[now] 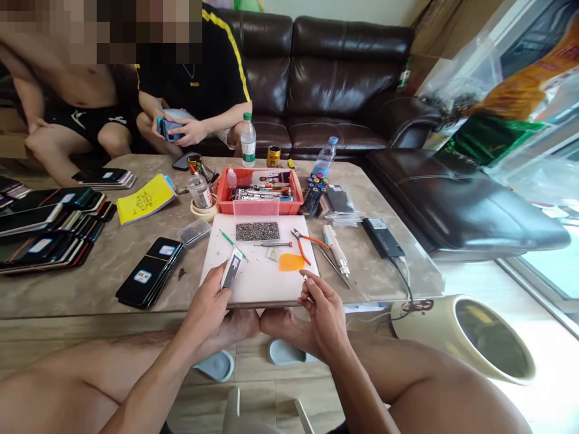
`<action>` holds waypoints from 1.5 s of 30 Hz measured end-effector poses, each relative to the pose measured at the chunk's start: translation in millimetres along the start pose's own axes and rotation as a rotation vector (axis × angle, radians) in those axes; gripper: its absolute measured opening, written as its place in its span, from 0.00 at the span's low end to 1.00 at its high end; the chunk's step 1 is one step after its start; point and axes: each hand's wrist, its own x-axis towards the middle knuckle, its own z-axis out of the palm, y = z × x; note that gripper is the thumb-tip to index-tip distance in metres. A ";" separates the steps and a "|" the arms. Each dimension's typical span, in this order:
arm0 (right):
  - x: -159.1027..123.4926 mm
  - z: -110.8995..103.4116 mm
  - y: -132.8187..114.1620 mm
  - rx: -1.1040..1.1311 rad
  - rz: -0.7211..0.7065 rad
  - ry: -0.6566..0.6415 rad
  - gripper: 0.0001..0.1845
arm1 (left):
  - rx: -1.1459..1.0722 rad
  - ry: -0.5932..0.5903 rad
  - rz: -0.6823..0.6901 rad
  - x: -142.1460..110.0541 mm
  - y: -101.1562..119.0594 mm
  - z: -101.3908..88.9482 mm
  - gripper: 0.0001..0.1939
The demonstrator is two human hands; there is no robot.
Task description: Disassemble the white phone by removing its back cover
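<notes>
My left hand is closed around a slim white-edged phone, held tilted over the near left part of a white mat. My right hand is at the mat's near right edge, fingertips pinched on a tiny pale piece too small to name. On the mat lie a green pen-like tool, a screwdriver, an orange plastic pick and orange-handled pliers. A shallow box of small dark bits sits behind them.
A red tool bin stands behind the mat. Stacked phones lie to the left, tweezers and a white electric screwdriver to the right. Bottles stand farther back. Across the table a person holds a phone.
</notes>
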 end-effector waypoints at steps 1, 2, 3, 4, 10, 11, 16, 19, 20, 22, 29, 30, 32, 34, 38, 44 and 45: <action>-2.1 -3.0 -0.4 0.000 0.007 -0.012 0.24 | 0.059 0.021 0.024 4.5 -1.2 0.5 0.34; -4.1 -5.6 -0.7 0.001 0.013 -0.023 0.24 | 0.104 0.039 0.027 8.4 -2.7 0.9 0.34; -5.9 -7.8 -0.9 0.004 0.018 -0.033 0.25 | 0.137 0.051 0.015 11.3 -4.3 1.3 0.35; -7.3 -9.5 -1.0 0.010 0.020 -0.041 0.25 | 0.161 0.055 0.001 13.4 -5.9 1.6 0.35; -8.8 -13.1 -1.1 0.064 0.048 -0.041 0.23 | 0.213 0.034 0.028 13.6 -11.5 3.5 0.36; -8.3 -13.1 -1.2 0.066 0.058 -0.038 0.24 | 0.214 0.034 0.024 13.3 -11.6 3.9 0.36; -5.2 -12.4 -0.4 0.071 0.083 -0.034 0.26 | 0.226 0.040 0.016 14.0 -11.2 5.1 0.36; -4.4 -11.3 0.4 0.066 0.102 -0.017 0.24 | 0.246 0.007 0.014 14.7 -9.5 5.8 0.36; -4.2 -11.0 0.8 0.061 0.107 -0.010 0.24 | 0.252 -0.005 0.015 15.0 -9.0 6.1 0.36; -3.4 -11.0 1.9 0.045 0.123 0.000 0.24 | 0.262 -0.015 0.025 16.3 -9.3 7.0 0.37; 1.7 -12.4 8.6 0.014 0.147 0.005 0.24 | 0.312 0.078 0.065 21.3 -22.4 10.1 0.35; 1.7 -11.7 8.9 0.015 0.147 0.003 0.24 | 0.320 0.090 0.067 21.0 -23.7 10.7 0.34; 1.5 -9.3 9.0 0.014 0.145 0.000 0.24 | 0.338 0.110 0.077 20.1 -24.7 12.2 0.34; 0.6 -5.8 8.3 0.000 0.143 -0.003 0.24 | 0.354 0.125 0.084 19.5 -24.2 13.9 0.34; -6.0 2.8 2.8 -0.036 0.141 -0.028 0.24 | 0.350 0.146 0.086 19.4 -21.7 15.7 0.33; -18.8 15.6 -6.8 -0.016 0.055 -0.088 0.25 | 0.267 0.140 0.068 21.5 -22.1 12.2 0.31; -19.2 16.7 -7.0 -0.014 0.045 -0.094 0.23 | 0.263 0.132 0.066 22.3 -22.5 11.3 0.30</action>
